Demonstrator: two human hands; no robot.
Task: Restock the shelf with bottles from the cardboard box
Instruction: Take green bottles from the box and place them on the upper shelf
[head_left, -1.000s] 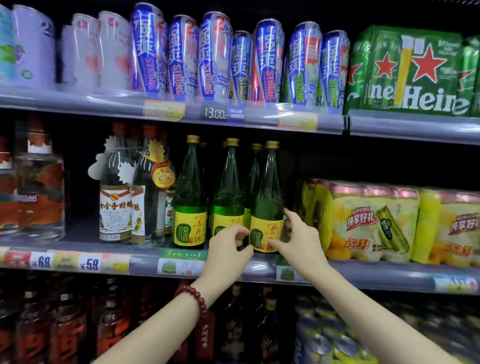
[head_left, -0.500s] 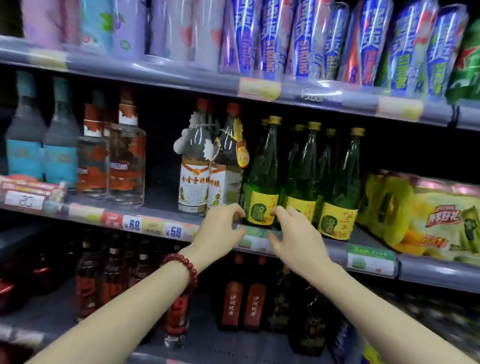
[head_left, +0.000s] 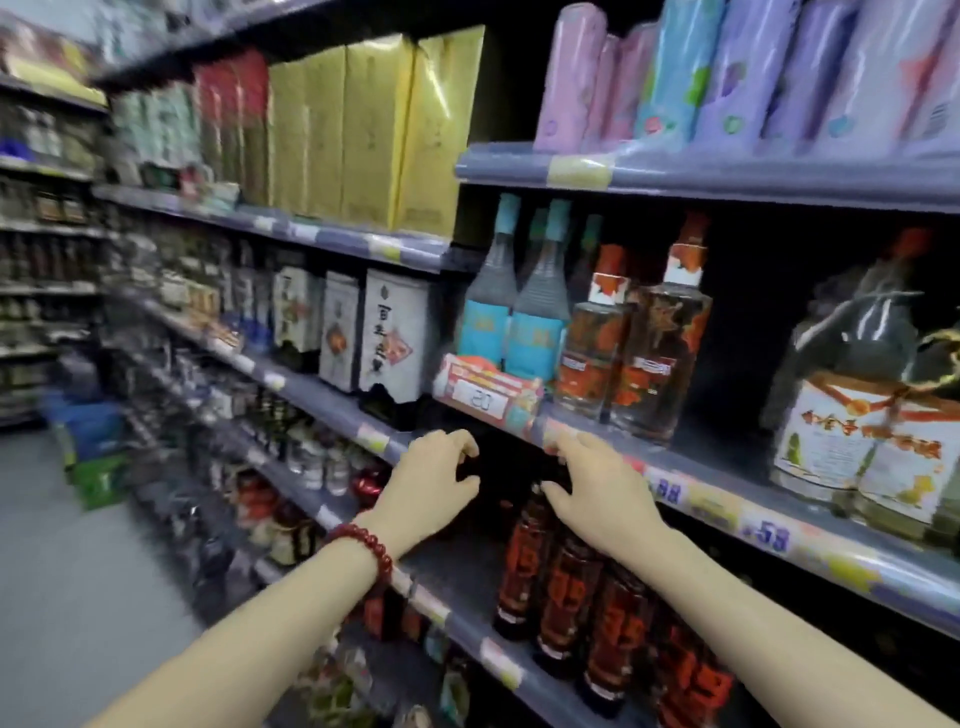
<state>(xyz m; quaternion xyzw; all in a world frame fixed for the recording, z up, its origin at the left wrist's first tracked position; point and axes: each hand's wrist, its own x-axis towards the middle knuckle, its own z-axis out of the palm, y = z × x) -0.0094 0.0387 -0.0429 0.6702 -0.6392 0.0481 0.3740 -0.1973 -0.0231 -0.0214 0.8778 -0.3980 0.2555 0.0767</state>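
A long run of store shelving (head_left: 727, 176) is being viewed at a slant, blurred toward the left where the aisle floor (head_left: 62, 545) is showing. On the upper level, tall gold boxes (head_left: 374, 130) are being displayed beside pastel cans (head_left: 727, 73). On the middle shelf (head_left: 779, 525), white cartons with dark lettering (head_left: 392, 338) are being kept at the left, then blue-labelled bottles (head_left: 535, 312), red-patterned clear bottles (head_left: 660, 332) and, well to the right, large clear bottles with white labels (head_left: 852, 415). A row of dark bottles with red labels (head_left: 566, 587) is being kept on the level below. A red-and-white price card (head_left: 488, 389) is being displayed at the middle shelf's front edge.

Both forearms are being extended toward that edge. The left hand (head_left: 431, 488), with a red bead bracelet (head_left: 369, 545) worn at its wrist, is being held just below the rail with fingers loosely curled; nothing is being held in it. The right hand (head_left: 597, 488) is being held spread, its fingertips at or very near the price rail, and nothing is being gripped.

The cardboard box is not in view, and no bottle is being carried; the bottles seen are all standing on the shelves.
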